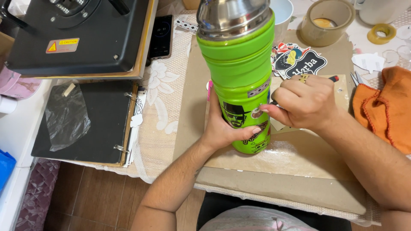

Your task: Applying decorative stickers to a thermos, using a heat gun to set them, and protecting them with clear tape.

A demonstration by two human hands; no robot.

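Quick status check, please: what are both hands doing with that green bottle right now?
Left hand grips green bottle low, upright on cardboard sheet. Right hand pinches small round sticker against bottle side. Nothing between hands and bottle.

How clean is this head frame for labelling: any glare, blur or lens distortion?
Head view: sharp and evenly lit; glare streaks on the steel cap of the green bottle, which looms large and tapers with wide-angle distortion; soft shadow under the left hand; right hand crisp, no motion blur.
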